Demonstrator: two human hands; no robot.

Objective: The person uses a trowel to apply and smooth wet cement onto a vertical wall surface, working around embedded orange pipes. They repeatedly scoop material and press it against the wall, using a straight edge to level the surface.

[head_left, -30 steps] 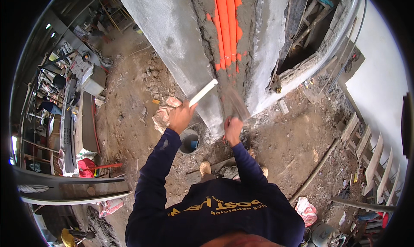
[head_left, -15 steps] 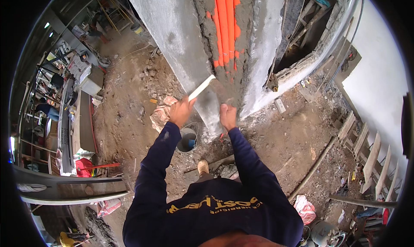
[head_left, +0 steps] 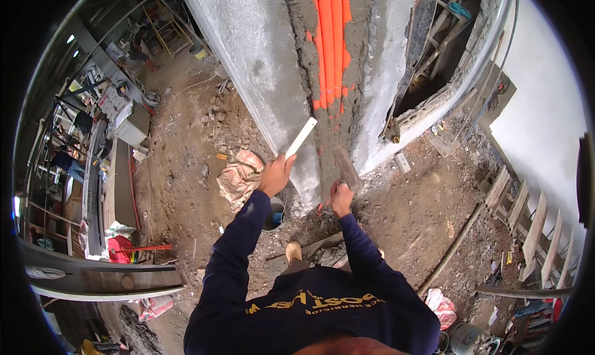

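My left hand is closed around the lower end of a flat white strip, which slants up to the right in front of the concrete column. In my right hand is a trowel, its blade angled up and left near the column's lower part. Orange conduits run down a groove in the column, with rough wet mortar on both sides. Below them, mortar covers the groove. Its lower end lies between my hands.
Below my left wrist stands a bucket, partly hidden by the sleeve. A crumpled sack lies left of it on the rubble-strewn ground. Wooden planks lean at the right, near a white wall. A small block lies right of the column.
My right hand has drawn down toward me and slightly right, and the trowel blade now shows more plainly. My left hand, still holding the strip, has shifted a little right and down.
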